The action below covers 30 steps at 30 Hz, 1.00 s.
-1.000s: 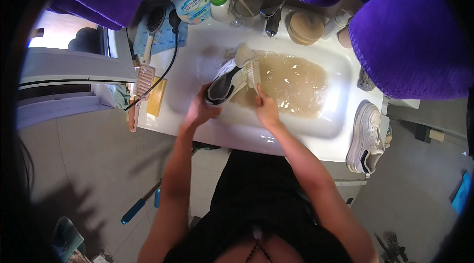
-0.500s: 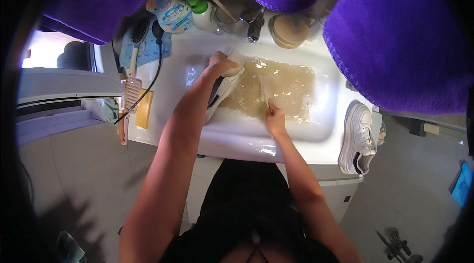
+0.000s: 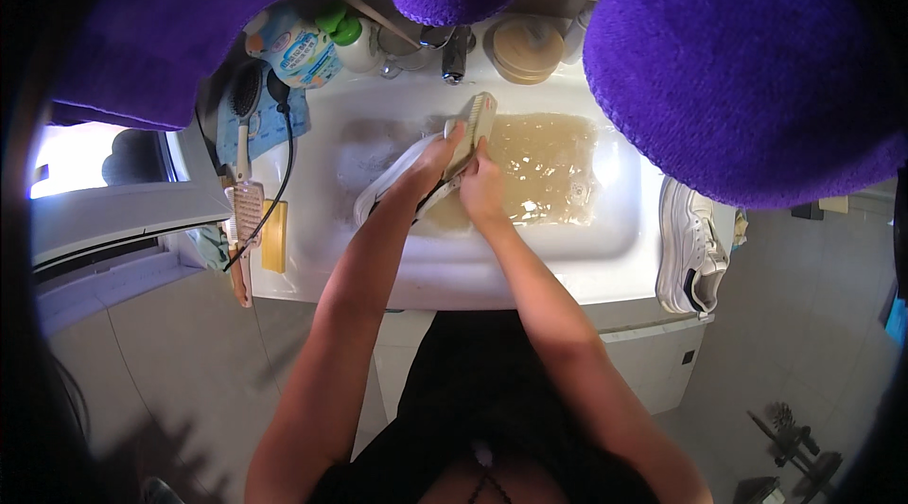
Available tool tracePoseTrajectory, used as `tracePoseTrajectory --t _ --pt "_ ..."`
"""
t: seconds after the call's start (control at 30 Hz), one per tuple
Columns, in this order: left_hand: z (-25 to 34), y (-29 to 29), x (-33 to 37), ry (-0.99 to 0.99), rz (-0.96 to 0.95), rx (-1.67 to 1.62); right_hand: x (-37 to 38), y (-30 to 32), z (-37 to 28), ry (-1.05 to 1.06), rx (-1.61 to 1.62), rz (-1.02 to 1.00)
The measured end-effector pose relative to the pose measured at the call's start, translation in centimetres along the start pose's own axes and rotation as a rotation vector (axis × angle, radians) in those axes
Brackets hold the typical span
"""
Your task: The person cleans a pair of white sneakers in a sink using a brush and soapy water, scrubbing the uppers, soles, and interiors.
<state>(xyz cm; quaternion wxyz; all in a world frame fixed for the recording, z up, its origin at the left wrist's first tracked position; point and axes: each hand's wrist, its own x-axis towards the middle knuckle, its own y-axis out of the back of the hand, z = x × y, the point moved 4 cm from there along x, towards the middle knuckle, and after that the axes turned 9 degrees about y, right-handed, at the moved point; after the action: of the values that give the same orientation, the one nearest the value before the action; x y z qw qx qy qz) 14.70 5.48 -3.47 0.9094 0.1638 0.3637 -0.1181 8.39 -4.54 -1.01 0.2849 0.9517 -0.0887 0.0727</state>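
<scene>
My left hand [image 3: 435,162] is closed around a white shoe [image 3: 386,179], which is tilted over the left part of the white sink [image 3: 426,279]. In my right hand [image 3: 484,187] is a pale scrub brush [image 3: 484,107], its head angled up along the toe end of the shoe. Bristles show on the brush's left edge, against or very close to the shoe; the exact contact is hidden by my fingers. Cloudy brownish water [image 3: 544,149] lies in the basin below both hands. A second white shoe [image 3: 683,244] with a dark heel rests on the sink's right edge.
Behind the basin stand a faucet [image 3: 455,60], a green-topped bottle [image 3: 357,45], a detergent pouch [image 3: 301,55] and round tan containers [image 3: 527,52]. Hairbrushes [image 3: 244,116] and a yellow block [image 3: 274,237] lie at the left. Purple towels [image 3: 728,78] hang overhead.
My right hand has lifted the brush out of the water and brought it left to the shoe. My left hand has shifted, and the shoe's toe now points up and right.
</scene>
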Motion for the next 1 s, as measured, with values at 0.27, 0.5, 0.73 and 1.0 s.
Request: tracePoseTrajectory --t 0.27,0.5,0.73,1.0 --pt "-2.3 -2.1 3.9 0.181 -0.315 -0.339 -3.8 2.1 0.8 0.032 -0.13 -0.093" --pt "-2.6 -2.8 5.0 0.11 -0.26 -0.216 -2.0 7.3 8.0 -0.254 -0.386 -0.171" --pt "-4.1 -1.7 7.9 0.059 -0.023 -0.058 -6.5 7.1 -1.2 -0.241 0.094 -0.155" --pt "1.2 -3.4 -1.4 -0.155 0.173 -0.148 0.8 2.8 0.7 -0.094 -0.045 -0.105"
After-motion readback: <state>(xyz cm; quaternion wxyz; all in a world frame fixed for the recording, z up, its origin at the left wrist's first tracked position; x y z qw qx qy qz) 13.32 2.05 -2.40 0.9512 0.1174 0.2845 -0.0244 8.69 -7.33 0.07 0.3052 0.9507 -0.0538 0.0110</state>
